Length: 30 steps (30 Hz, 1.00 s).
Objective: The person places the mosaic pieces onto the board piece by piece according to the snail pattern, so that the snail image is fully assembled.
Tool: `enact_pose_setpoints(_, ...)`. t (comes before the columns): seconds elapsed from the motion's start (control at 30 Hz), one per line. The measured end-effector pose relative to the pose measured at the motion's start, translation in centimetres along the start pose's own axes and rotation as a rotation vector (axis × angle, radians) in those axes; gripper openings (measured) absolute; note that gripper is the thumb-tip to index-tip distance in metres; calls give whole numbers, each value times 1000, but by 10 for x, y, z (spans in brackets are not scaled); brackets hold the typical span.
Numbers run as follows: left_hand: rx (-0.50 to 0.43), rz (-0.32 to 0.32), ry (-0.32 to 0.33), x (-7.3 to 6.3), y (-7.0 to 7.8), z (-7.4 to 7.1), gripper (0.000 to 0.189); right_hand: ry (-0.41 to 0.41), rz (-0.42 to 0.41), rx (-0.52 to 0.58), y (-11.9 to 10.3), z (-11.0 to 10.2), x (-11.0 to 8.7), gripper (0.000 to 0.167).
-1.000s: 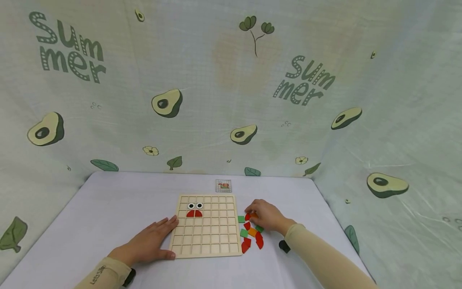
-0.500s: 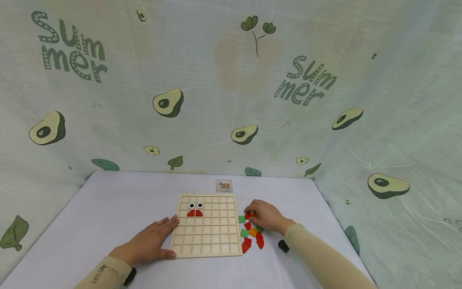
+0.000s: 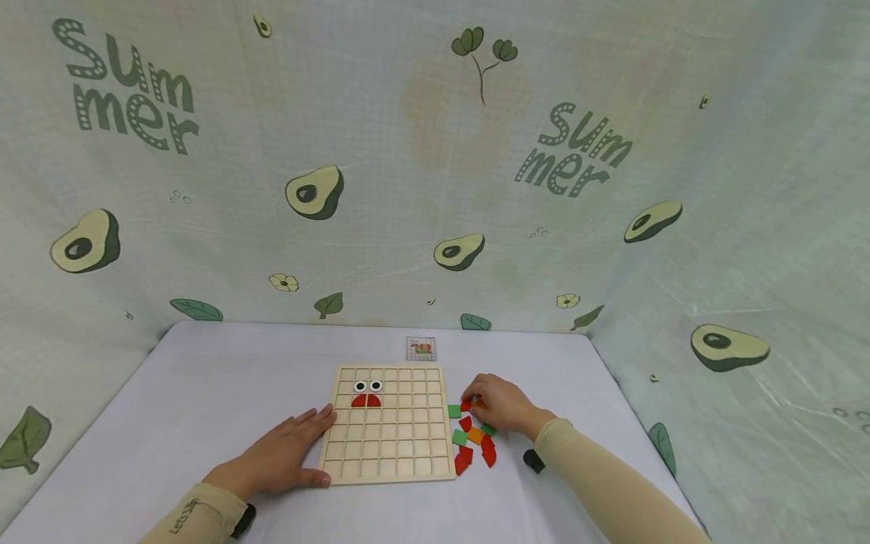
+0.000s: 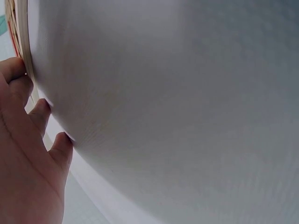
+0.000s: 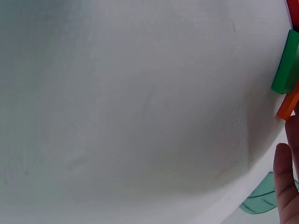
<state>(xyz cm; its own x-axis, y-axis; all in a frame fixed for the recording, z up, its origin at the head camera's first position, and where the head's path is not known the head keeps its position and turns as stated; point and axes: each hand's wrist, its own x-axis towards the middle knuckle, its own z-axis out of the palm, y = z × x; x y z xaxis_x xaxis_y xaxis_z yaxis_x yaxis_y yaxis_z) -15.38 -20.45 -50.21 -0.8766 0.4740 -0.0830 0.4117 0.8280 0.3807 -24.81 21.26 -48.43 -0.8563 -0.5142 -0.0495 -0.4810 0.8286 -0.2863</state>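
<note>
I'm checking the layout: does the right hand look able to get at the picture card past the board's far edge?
Probably yes: the right hand is at the loose pieces beside the board, and the picture card lies uncovered, with nothing visible standing between.

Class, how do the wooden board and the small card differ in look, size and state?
The wooden board is much larger than the card. The left hand touches the board's edge; no hand touches the card. The board holds two eye pieces and two red pieces; the card bears a small printed picture. Both lie on the tabletop and are gridded.
</note>
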Motion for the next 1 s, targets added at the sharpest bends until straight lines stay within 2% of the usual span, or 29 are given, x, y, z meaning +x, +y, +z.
enact_pose_setpoints(0.57, 5, 17, 10, -1, 0, 0, 107, 36, -8, 19, 0, 2, -4, 21)
enact_pose_setpoints(1.0, -2, 17, 2, -2, 2, -3, 107, 64, 25, 105, 3, -2, -5, 21)
